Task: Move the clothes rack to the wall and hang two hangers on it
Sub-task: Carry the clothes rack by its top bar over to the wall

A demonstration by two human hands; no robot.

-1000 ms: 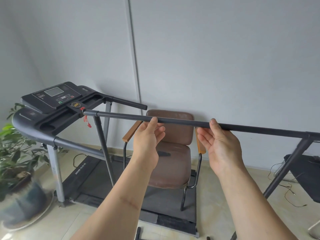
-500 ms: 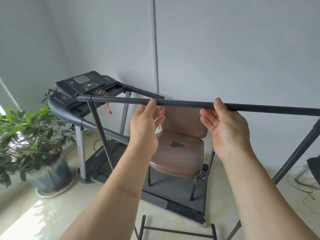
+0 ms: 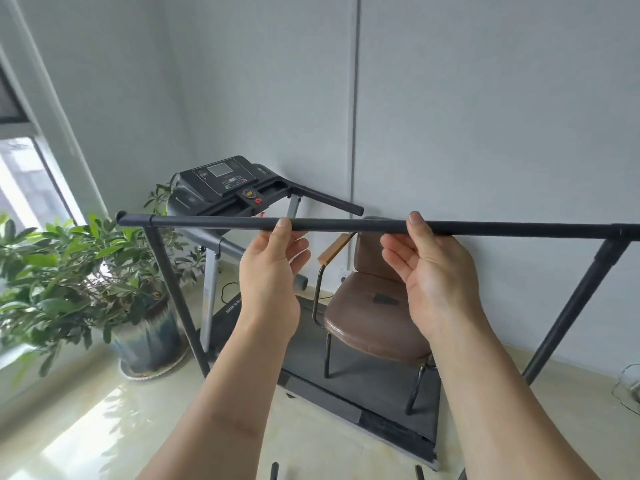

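A treadmill (image 3: 242,188) stands against the wall (image 3: 485,116), a brown chair (image 3: 377,317) on its belt; in front, the black clothes rack (image 3: 346,225) spans the view; the left hand (image 3: 270,271) and right hand (image 3: 433,271) each grip its top bar from below, thumbs over it.

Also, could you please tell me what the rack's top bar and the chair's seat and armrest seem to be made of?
The black round top bar of the clothes rack looks like matte painted metal tube, judging by its even dull sheen. The brown padded chair seat looks like leather or vinyl: smooth, with soft highlights. The tan chair armrest appears to be wood, on a thin dark metal frame.
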